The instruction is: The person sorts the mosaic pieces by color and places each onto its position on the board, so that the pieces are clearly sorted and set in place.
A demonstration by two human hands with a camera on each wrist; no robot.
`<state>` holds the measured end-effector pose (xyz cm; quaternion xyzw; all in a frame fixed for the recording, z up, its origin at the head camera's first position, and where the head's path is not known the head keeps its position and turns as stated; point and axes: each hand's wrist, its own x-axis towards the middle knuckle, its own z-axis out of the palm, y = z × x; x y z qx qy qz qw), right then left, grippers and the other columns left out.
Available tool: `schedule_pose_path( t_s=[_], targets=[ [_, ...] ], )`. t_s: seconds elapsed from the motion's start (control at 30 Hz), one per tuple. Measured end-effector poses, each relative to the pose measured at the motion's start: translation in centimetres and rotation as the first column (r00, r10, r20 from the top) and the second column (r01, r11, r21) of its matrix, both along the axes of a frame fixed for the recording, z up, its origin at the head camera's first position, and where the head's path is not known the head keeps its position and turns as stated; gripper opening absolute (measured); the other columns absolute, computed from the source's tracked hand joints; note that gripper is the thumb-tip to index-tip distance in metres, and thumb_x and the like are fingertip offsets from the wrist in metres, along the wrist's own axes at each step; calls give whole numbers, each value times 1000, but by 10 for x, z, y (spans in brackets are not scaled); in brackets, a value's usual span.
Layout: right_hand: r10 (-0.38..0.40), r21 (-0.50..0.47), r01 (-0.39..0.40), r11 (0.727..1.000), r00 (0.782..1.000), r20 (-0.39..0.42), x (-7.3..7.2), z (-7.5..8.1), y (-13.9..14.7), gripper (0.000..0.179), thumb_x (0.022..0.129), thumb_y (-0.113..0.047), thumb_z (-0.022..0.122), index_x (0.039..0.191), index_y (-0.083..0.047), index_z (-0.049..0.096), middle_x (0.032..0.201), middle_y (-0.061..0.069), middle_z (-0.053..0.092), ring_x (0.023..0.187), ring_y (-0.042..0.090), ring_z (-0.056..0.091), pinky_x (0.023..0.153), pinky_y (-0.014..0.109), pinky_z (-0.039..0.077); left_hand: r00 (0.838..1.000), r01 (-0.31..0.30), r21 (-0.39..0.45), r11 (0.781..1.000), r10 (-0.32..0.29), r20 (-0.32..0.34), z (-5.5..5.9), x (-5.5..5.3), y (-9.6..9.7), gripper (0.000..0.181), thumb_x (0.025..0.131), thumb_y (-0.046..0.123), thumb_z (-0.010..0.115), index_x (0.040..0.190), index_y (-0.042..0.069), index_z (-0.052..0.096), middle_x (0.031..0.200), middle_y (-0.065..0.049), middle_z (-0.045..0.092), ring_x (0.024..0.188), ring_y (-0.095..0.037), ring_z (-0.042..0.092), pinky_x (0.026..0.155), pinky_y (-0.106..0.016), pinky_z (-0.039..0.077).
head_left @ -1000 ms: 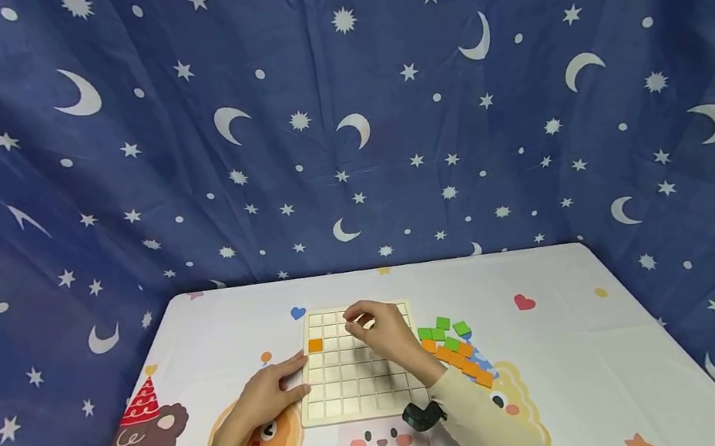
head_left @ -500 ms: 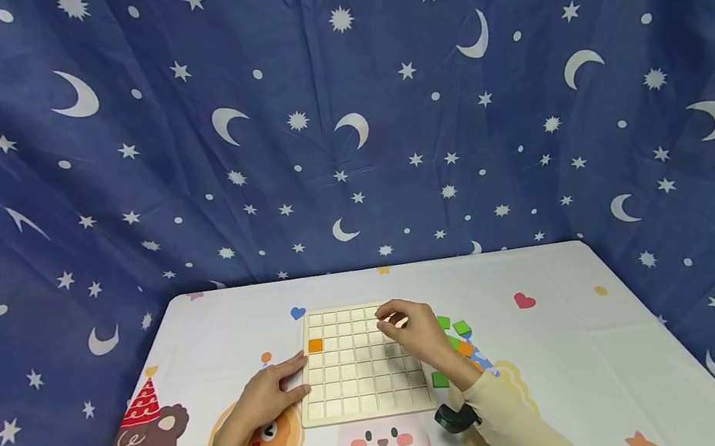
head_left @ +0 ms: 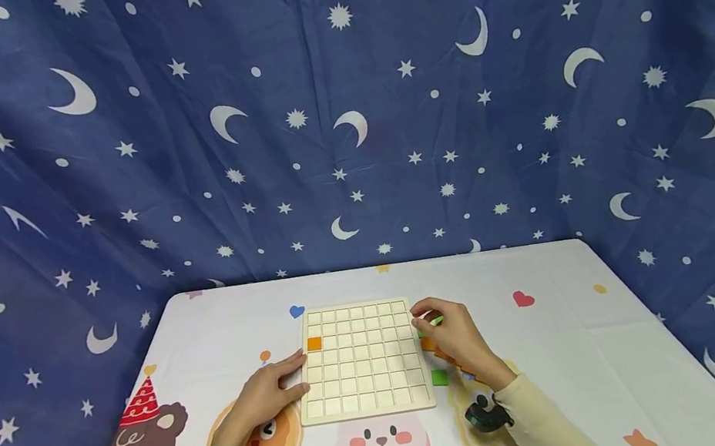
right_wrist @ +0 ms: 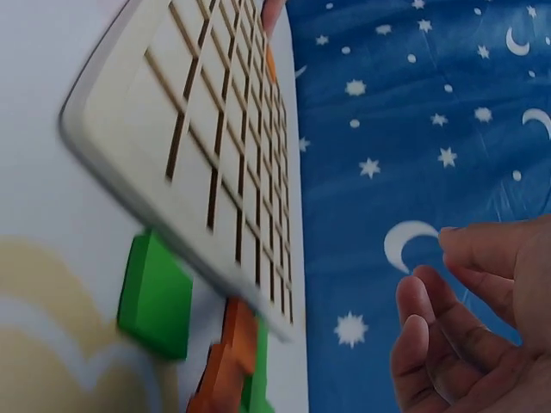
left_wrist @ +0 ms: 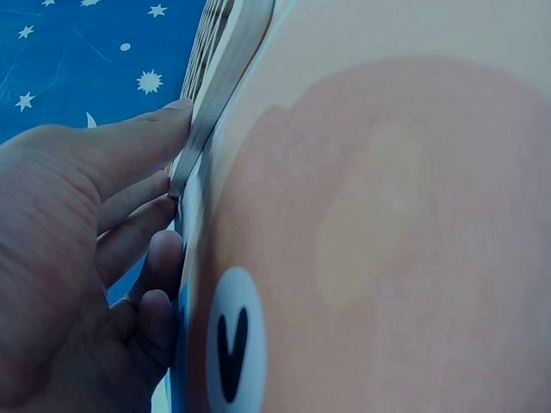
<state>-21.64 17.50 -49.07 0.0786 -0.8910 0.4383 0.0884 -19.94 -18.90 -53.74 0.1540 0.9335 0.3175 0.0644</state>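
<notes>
A pale wooden grid board [head_left: 363, 360] lies flat, with one orange square tile [head_left: 314, 344] in its left column. Against the board's left edge rests my left hand [head_left: 269, 397], thumb and fingers spread apart; the left wrist view shows the thumb [left_wrist: 151, 142] on the rim. My right hand [head_left: 460, 335] hovers off the board's right edge, over the loose tiles. Its fingers are loosely bent and hold nothing in the right wrist view. Beneath it, orange tiles [head_left: 428, 344] and green ones are partly hidden. A single green tile [head_left: 440, 377] lies apart, close to the board.
A white cloth [head_left: 560, 347] printed with cartoon animals covers the table. Behind it hangs a blue curtain [head_left: 289, 148] with moons and stars. Each wrist wears a black camera, such as the right one [head_left: 488, 415].
My right hand has moved right, from above the board's upper middle to over the loose tiles, uncovering the board's right columns. The left hand stays at the board's edge.
</notes>
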Motion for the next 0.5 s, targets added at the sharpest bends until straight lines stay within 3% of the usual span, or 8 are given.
schedule_pose_path(
  t_s=[0.5],
  targets=[
    [-95, 67, 92, 993, 994, 50, -2, -7, 55, 20, 91, -17, 71, 110, -11, 73, 103, 4, 73, 93, 23, 67, 74, 29, 56, 1000, 1, -7, 1000, -1, -2, 1, 1, 0, 61, 89, 38, 72, 143, 17, 53, 153, 1, 46, 141, -37, 41, 113, -58, 34]
  ],
)
